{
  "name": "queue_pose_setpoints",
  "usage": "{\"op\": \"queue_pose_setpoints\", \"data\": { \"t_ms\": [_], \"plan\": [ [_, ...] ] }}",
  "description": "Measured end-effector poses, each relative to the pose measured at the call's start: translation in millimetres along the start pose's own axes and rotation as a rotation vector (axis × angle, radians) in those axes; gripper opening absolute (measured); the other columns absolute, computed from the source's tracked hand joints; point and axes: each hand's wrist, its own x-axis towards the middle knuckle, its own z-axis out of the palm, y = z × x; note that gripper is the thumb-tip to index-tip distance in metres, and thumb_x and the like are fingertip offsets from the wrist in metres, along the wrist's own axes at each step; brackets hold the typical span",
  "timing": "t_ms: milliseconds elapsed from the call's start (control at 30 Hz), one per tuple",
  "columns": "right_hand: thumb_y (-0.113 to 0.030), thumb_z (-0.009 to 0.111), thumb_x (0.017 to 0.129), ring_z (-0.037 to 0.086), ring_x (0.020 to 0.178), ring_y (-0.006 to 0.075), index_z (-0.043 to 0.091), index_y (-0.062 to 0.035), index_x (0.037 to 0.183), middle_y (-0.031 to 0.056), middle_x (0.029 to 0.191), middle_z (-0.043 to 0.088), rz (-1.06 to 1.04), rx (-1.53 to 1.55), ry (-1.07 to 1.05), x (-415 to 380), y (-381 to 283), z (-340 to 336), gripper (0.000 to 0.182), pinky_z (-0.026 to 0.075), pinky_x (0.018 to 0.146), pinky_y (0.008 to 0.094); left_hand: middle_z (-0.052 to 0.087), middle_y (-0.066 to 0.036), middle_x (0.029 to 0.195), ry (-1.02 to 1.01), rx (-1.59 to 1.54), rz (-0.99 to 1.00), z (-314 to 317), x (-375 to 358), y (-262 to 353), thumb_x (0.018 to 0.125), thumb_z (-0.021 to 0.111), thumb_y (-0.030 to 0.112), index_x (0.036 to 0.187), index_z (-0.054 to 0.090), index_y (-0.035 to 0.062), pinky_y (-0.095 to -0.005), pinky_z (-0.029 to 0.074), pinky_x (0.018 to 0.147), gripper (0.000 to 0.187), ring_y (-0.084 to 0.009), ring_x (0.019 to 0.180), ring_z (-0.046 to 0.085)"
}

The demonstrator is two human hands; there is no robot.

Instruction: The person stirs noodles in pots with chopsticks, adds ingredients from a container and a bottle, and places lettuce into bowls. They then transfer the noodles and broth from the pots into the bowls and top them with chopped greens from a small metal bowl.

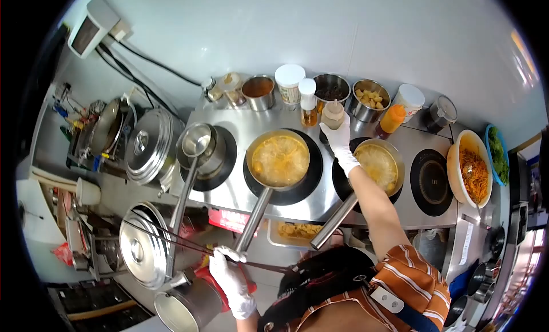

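Gripping a bottle (333,116) with the right hand (341,138) above the bench (234,189); clasping a pan (279,158) handle with the left hand (229,275).

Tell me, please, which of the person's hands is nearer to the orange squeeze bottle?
The right hand, up by the condiments, beside the orange squeeze bottle. The left hand is far below, on a pan handle.

Steel counter (320,203): induction hobs (432,182), saucepans (278,158) (both full).
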Motion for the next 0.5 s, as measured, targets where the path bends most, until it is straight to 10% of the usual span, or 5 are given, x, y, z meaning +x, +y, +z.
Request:
{"op": "queue_pose_setpoints", "data": {
  "t_ms": [167, 300, 500],
  "plan": [
    [-0.019, 0.075, 0.068, 0.052, 0.118, 0.0354, 0.046, -0.0068, 0.13, 0.0186, 0.126, 0.053, -0.23, -0.341, -0.567, -23, -95, -44, 0.069, 0.043, 0.1, 0.0393, 0.05, -0.006, 0.067, -0.003, -0.013, -0.021, 1, 10, 4, 0.101, 0.043, 0.026, 0.088, 0.049, 0.0052, -0.0371, 0.049, 0.066, 0.026, -0.0184, 0.057, 0.05],
    [-0.02, 0.077, 0.061, 0.061, 0.09, 0.0324, 0.053, -0.0057, 0.12, 0.0153, 0.097, 0.059, -0.731, -1.056, -0.764, -27, -107, -45, 0.065, 0.048, 0.077, 0.0398, 0.051, -0.006, 0.069, -0.111, -0.1, -0.015, 3, 10, -4, 0.102, 0.042, 0.025, 0.092, 0.05, 0.0055, -0.0382, 0.05, 0.068, 0.024, -0.0194, 0.059, 0.053],
    [-0.013, 0.057, 0.08, 0.061, 0.08, 0.021, 0.061, -0.0076, 0.096, 0.0056, 0.08, 0.06, -1.132, -1.318, -0.607, -31, -97, -39, 0.018, 0.044, 0.069, 0.0357, 0.05, -0.005, 0.069, -0.106, -0.089, -0.047, 0, 5, -7, 0.101, 0.046, 0.029, 0.088, 0.051, 0.0054, -0.037, 0.05, 0.068, 0.027, -0.0183, 0.06, 0.052]
  ]
}}
